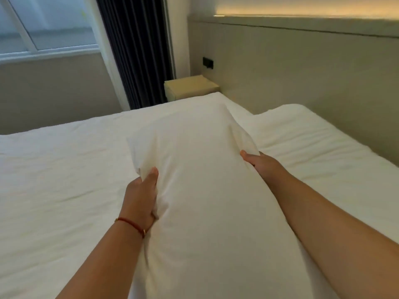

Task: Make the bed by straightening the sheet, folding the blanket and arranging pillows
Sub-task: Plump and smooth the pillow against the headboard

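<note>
White fitted cotton sheet [54, 180] lies smooth; I hold the plump white fabric pillow [200, 180] above it, left hand [140, 197] and right hand [261, 164] clamped on its sides. I'd lower it level toward the grey headboard [302, 72].

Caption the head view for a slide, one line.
Both hands, left and right, grip a white pillow over the sheeted bed, near the headboard.

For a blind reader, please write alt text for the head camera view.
A person's left hand and right hand grip a white pillow by its sides above a bed with a white sheet. A headboard, a bedside table and a dark curtain stand behind.
</note>
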